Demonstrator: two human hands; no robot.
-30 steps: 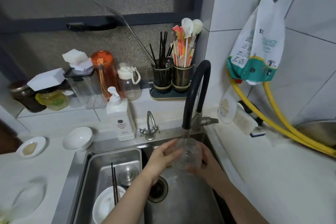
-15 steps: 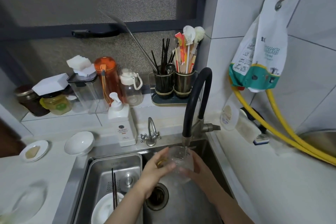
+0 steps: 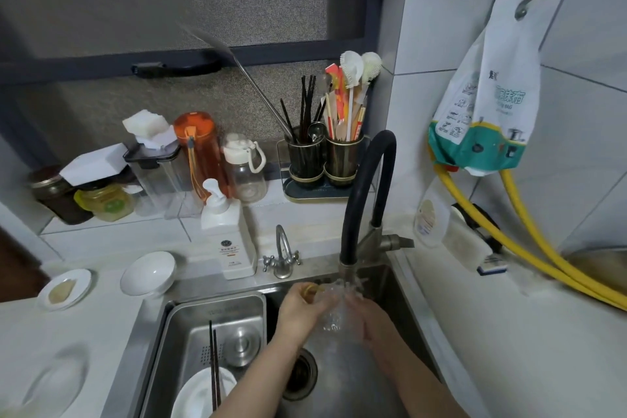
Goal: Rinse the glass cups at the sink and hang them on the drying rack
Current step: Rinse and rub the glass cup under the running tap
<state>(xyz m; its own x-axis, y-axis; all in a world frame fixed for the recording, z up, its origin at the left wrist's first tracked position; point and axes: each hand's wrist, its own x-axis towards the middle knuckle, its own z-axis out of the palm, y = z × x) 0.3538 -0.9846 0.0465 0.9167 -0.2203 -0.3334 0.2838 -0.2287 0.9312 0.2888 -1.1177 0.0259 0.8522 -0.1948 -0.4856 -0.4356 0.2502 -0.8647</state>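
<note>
Clear glass cup [image 3: 334, 310] sat directly under the spout of the black curved-hose faucet [image 3: 368, 200], over the right basin of the stainless steel sink [image 3: 400, 285]. Water was running onto and around it, so its outline was blurred; rim direction hard to tell. Left hand [image 3: 300, 307] wrapped the cup's left side, fingers curled round it, grip closed on the glass. Right hand [image 3: 368, 314] cupped the opposite side, fingers also bent round the wall, gripping the same cup. Two-sided hold likely there because wet glass is slippery and the stream pushes on it; also lets the person turn the cup under the flow.

Cup was held above the round drain [image 3: 298, 375], probably so runoff goes straight down. Left basin held a white plate [image 3: 200, 394] with dark chopsticks [image 3: 213, 370] laid across, well apart from the hands.

On the counter to the left: small white bowl [image 3: 149, 271], white pump soap bottle [image 3: 229, 234] just beside the small chrome tap [image 3: 281, 254]. No drying rack visible in this view, so hanging spot unknown.

Judged step: rinsing, hanging not yet done. Risk: cup slipping and knocking the steel basin or the spout.
</note>
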